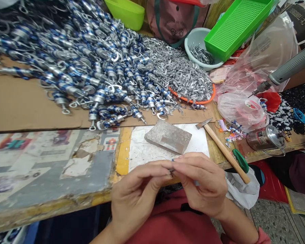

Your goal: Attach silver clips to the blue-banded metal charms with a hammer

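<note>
At the bench's front edge my left hand (139,193) and my right hand (204,183) meet fingertip to fingertip. Both are closed in a pinch around a small dark and blue piece (171,166), mostly hidden by the fingers. Just beyond them a grey metal block (169,137) lies on a white sheet (139,152). To the right of the block rests a hammer (222,147) with a wooden handle. A big heap of silver and blue metal fittings (99,71) with hooks and rings spreads over the cardboard at the back left.
Small flat metal links (188,78) fill an orange-rimmed tray. Behind stand a pale bowl (188,40) of metal parts and a green perforated basket (239,25). An electric screwdriver (289,67) hangs at right, above plastic bags (244,108) and a metal mug (259,139).
</note>
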`<state>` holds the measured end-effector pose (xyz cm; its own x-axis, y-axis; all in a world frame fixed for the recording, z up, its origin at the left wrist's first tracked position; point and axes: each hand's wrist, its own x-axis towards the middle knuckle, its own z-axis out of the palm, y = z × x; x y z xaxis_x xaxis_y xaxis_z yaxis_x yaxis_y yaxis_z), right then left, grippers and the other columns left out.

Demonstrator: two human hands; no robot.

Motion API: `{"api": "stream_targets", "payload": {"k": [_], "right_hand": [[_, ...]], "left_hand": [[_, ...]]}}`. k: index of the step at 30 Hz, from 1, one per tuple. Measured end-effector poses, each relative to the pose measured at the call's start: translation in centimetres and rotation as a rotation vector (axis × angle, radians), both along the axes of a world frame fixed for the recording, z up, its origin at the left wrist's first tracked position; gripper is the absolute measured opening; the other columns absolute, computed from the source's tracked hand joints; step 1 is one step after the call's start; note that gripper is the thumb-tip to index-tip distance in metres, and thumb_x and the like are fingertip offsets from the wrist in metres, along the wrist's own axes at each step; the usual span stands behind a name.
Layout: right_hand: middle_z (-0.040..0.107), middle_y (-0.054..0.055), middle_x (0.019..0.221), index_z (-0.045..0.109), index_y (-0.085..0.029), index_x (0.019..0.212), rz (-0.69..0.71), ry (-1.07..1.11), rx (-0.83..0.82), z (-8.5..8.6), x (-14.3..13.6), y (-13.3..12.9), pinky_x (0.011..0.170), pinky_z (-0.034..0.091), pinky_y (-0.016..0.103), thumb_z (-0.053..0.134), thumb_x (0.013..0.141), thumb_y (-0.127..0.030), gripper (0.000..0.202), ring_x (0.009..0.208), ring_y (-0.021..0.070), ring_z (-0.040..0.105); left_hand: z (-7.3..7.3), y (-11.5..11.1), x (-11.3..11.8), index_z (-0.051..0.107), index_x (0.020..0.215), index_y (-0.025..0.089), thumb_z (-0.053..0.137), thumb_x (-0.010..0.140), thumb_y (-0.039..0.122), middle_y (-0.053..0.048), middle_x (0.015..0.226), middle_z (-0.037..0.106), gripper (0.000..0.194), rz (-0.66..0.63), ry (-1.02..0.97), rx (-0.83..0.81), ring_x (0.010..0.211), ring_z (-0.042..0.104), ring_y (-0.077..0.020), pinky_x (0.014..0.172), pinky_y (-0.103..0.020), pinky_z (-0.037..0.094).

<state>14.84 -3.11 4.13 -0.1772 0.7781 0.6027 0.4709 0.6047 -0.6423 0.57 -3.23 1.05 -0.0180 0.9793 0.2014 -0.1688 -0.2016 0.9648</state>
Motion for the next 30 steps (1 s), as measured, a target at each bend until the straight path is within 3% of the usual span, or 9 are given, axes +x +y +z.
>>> {"api": "stream_targets", "payload": {"k": [4, 12, 17, 21, 27, 30], "right_hand": [[0.071, 0.007, 0.078, 0.067, -0.017, 0.095, 0.003, 0.069, 0.051, -0.1, -0.1, -0.1, 0.070, 0.057, 0.030, 0.059, 0.073, 0.004, 0.032, 0.077, 0.0162, 0.066], [0.069, 0.005, 0.078, 0.065, -0.020, 0.089, 0.025, 0.338, -0.046, -1.0, 0.1, -0.1, 0.070, 0.056, 0.034, 0.059, 0.073, 0.002, 0.028, 0.076, 0.0166, 0.065], [0.069, 0.004, 0.079, 0.063, -0.021, 0.089, 0.002, 0.361, -0.096, -1.6, -0.1, -0.3, 0.071, 0.055, 0.034, 0.062, 0.072, 0.003, 0.030, 0.076, 0.0169, 0.065], [0.069, 0.002, 0.077, 0.060, -0.023, 0.085, -0.072, 0.453, -0.123, -1.7, -0.4, -0.4, 0.071, 0.055, 0.034, 0.062, 0.072, 0.001, 0.028, 0.072, 0.0155, 0.064], [0.069, 0.003, 0.081, 0.059, -0.022, 0.091, 0.011, 0.153, -0.233, -0.7, 0.9, 0.0, 0.072, 0.056, 0.031, 0.065, 0.074, -0.002, 0.027, 0.077, 0.0163, 0.067], [0.067, 0.001, 0.080, 0.055, -0.022, 0.091, -0.015, 0.154, -0.232, -0.4, 1.1, 0.0, 0.072, 0.056, 0.031, 0.065, 0.073, -0.001, 0.029, 0.076, 0.0160, 0.067]], "left_hand": [[-0.2, 0.3, -0.4, 0.070, 0.083, 0.029, 0.062, 0.075, 0.002, 0.005, 0.090, 0.072, 0.029, -0.060, -0.014, 0.094, 0.080, 0.067, -0.0102, 0.064, -0.015, 0.056], [0.1, 0.3, -0.4, 0.073, 0.082, 0.037, 0.068, 0.074, 0.009, 0.009, 0.086, 0.075, 0.029, -0.119, -0.161, -0.143, 0.081, 0.069, -0.0101, 0.070, -0.015, 0.056], [0.9, 1.0, -0.7, 0.075, 0.070, 0.034, 0.073, 0.069, 0.016, 0.007, 0.078, 0.076, 0.019, -0.101, -0.011, -0.246, 0.070, 0.071, -0.0128, 0.065, -0.017, 0.058], [1.6, 1.6, -0.9, 0.075, 0.071, 0.035, 0.074, 0.067, 0.018, 0.006, 0.076, 0.076, 0.018, -0.090, 0.136, -0.159, 0.065, 0.071, -0.0128, 0.062, -0.015, 0.058], [1.5, 1.6, -1.1, 0.075, 0.078, 0.036, 0.073, 0.068, 0.016, 0.009, 0.078, 0.076, 0.023, -0.045, 0.192, -0.038, 0.068, 0.071, -0.0107, 0.064, -0.013, 0.057], [1.4, 1.5, -1.2, 0.073, 0.083, 0.039, 0.069, 0.072, 0.012, 0.011, 0.081, 0.076, 0.029, -0.048, 0.193, 0.013, 0.071, 0.071, -0.0092, 0.067, -0.013, 0.056]]}}
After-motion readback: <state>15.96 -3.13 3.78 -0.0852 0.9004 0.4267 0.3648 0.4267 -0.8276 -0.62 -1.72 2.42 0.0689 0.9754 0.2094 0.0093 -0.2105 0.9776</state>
